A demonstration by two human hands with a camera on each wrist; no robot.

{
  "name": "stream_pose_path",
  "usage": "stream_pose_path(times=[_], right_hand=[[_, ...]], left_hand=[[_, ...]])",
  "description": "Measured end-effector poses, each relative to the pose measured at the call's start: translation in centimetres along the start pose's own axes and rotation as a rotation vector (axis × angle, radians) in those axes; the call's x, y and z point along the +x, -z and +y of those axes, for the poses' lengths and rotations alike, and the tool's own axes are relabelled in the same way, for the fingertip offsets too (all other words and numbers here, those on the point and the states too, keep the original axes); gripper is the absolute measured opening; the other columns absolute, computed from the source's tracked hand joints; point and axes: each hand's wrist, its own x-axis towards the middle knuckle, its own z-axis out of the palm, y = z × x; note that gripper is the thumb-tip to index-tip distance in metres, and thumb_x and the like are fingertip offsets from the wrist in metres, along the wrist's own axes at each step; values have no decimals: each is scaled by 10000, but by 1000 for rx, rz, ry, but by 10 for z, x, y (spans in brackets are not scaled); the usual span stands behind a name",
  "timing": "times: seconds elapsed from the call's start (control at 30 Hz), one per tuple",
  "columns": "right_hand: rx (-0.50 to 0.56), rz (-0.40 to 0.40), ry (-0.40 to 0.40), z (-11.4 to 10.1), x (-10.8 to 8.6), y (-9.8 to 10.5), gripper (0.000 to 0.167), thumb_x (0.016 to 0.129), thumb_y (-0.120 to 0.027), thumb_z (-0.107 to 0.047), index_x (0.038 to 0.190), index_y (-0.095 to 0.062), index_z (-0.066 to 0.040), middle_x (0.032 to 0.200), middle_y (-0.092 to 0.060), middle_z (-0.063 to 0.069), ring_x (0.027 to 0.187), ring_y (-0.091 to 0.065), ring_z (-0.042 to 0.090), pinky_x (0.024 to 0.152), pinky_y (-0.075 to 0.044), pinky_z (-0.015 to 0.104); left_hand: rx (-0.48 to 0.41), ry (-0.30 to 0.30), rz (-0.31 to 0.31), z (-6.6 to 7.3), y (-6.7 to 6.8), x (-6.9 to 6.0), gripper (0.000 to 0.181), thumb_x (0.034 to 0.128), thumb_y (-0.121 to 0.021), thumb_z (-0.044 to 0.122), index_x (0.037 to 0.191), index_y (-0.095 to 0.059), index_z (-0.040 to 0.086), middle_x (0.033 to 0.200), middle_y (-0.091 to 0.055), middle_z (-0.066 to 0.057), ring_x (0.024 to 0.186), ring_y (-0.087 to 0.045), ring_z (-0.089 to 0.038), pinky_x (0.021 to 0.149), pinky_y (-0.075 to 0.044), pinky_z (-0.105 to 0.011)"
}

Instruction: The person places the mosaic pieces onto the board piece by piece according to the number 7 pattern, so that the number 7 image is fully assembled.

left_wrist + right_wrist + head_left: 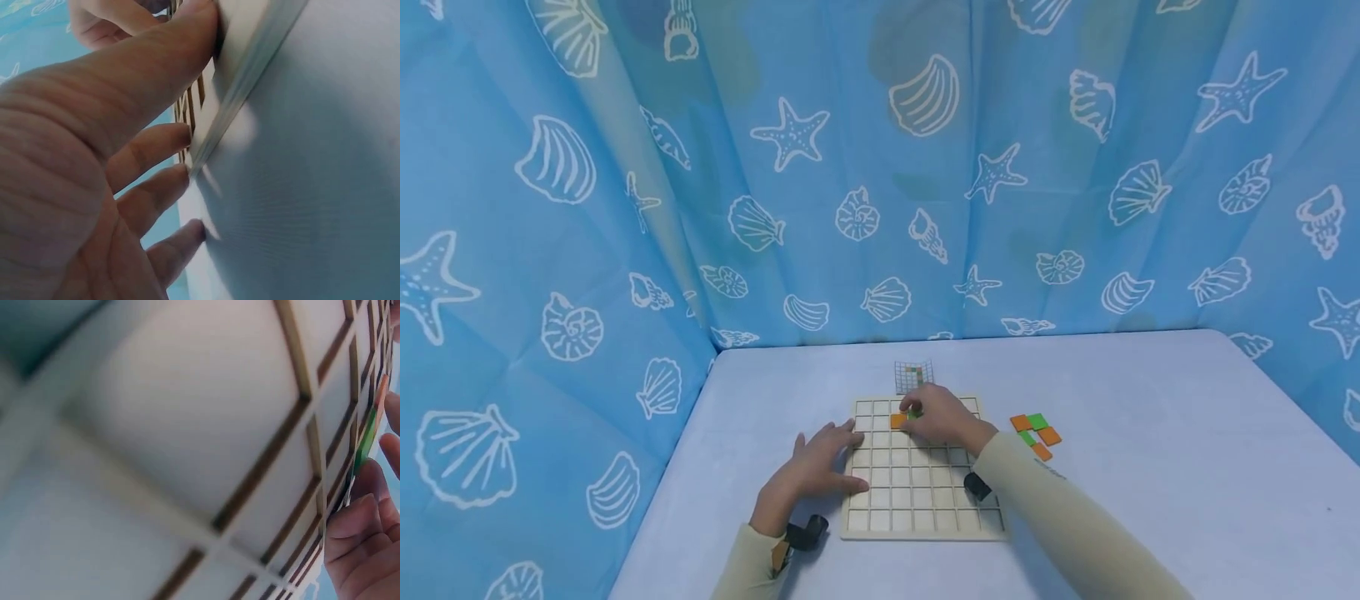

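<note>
A pale wooden grid board (pixel 901 500) with square cells lies on the table. My left hand (pixel 816 467) rests at its left edge, fingers spread; in the left wrist view the thumb (pixel 144 75) touches the board's rim. Over the upper part of the board, my right hand (pixel 943 417) pinches a green square tile (pixel 366 445) between thumb and fingers. Right beside that tile, an orange square tile (pixel 898 422) sits in a cell. The fingers partly hide the green tile in the head view.
Right of the board lies a loose group of orange and green tiles (pixel 1049 436). A small pattern card (pixel 905 378) with a coloured grid stands behind the board. The white table (pixel 1150 400) ends at a blue shell-print curtain (pixel 865 258).
</note>
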Motion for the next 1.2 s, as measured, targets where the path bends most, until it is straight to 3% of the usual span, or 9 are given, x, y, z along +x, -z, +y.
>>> stream_pose_path(times=[0.2, 0.33, 0.53, 0.73, 0.9, 1.2], right_hand=[[100, 10, 17, 16, -8, 24, 277, 916, -701, -191, 1164, -696, -69, 1101, -660, 81, 1010, -630, 225, 856, -560, 410], [113, 30, -23, 40, -18, 44, 272, 918, -692, -184, 1156, -696, -53, 1085, -670, 103, 973, -648, 237, 829, -568, 408], [67, 88, -127, 76, -35, 64, 254, 917, -692, -194, 1136, -706, -66, 1131, -677, 136, 1023, -638, 287, 876, -559, 451], [57, 101, -267, 97, -49, 72, 273, 912, -689, -218, 1156, -706, -96, 1261, -607, 180, 1144, -550, 356, 951, -532, 516], [113, 39, -327, 111, -58, 71, 267, 908, -700, -216, 1157, -718, -122, 1294, -596, 182, 1158, -523, 360, 973, -523, 522], [101, -51, -286, 133, -70, 81, 256, 848, -762, -160, 1100, -750, -121, 1227, -610, 154, 1129, -522, 358, 978, -507, 552]], left_hand=[[-4, 3, 16, 2, 1, 0, 757, 767, -827, 442, 1414, -541, 172, 1602, -351, -73, 1503, -231, -379, 1164, -49, -735], [-13, 4, 11, 2, -1, 0, 759, 768, -825, 444, 1418, -537, 175, 1607, -341, -66, 1506, -224, -376, 1169, -46, -729], [3, 8, 23, -4, 2, -5, 766, 769, -824, 450, 1422, -533, 175, 1607, -342, -67, 1505, -228, -374, 1170, -54, -727], [5, -6, 21, -9, 11, -6, 769, 774, -819, 455, 1424, -528, 167, 1605, -344, -75, 1501, -236, -377, 1168, -49, -729], [2, 8, 7, -10, 11, -7, 765, 780, -813, 458, 1426, -525, 166, 1609, -337, -76, 1503, -228, -378, 1166, -45, -732], [-22, -41, 7, -3, 1, -4, 755, 790, -801, 460, 1421, -529, 147, 1601, -348, -98, 1494, -239, -401, 1149, -62, -752]])
